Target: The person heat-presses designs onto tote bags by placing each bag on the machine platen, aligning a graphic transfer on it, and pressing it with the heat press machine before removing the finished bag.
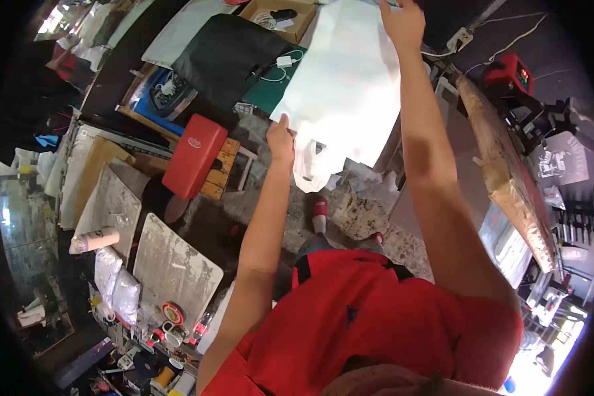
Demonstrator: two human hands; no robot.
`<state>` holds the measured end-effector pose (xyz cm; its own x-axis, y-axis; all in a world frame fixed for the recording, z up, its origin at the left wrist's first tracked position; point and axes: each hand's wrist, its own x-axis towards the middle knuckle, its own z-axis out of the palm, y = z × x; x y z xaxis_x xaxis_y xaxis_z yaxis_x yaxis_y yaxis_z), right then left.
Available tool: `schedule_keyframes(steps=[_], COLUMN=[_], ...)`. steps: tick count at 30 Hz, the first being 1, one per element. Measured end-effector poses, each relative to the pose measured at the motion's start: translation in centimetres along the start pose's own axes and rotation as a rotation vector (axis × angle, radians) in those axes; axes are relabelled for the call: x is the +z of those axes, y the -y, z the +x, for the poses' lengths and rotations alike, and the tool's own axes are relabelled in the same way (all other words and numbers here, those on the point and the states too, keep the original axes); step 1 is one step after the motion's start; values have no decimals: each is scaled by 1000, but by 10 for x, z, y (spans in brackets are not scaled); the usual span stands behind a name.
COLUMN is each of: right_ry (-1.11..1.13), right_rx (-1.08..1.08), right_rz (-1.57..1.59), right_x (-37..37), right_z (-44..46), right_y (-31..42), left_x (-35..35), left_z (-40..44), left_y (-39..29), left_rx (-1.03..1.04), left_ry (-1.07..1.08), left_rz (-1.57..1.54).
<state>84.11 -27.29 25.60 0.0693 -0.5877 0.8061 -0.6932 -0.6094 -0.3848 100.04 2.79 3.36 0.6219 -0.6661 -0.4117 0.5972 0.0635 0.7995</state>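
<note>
A large white bag (350, 86), thin and brightly lit, hangs stretched out in front of me. Its lower end is crumpled, with a handle-like opening in it. My left hand (282, 140) is closed on its lower left edge, thumb pointing up. At the upper right corner, my right hand (404, 26) grips the bag with the arm fully extended; some of its fingers are cut off by the frame's top edge. Behind the bag's left side lie a green mat (277, 89) and a black cloth (228, 59).
A red case (195, 155) rests on a wooden stool (221, 173) to the left. A worn grey board (178, 270) lies lower left. On the right are a long brown-wrapped bundle (498, 168) and a red device with a lit display (509, 76). A cardboard box (297, 23) sits at the top.
</note>
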Motion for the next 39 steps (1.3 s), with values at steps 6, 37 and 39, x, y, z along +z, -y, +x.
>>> schedule_keyframes(steps=[6, 37, 39], right_ry=[601, 1097, 1010], right_rx=[618, 180, 193], right_rz=[-293, -517, -460], right_x=[-34, 24, 32], right_z=[-191, -242, -253], right_y=[-101, -60, -66], left_x=[27, 104, 101], left_z=[3, 117, 121], left_y=[-11, 26, 30], left_rx=[6, 832, 869], left_ry=[-225, 478, 471], left_rz=[201, 1956, 1950])
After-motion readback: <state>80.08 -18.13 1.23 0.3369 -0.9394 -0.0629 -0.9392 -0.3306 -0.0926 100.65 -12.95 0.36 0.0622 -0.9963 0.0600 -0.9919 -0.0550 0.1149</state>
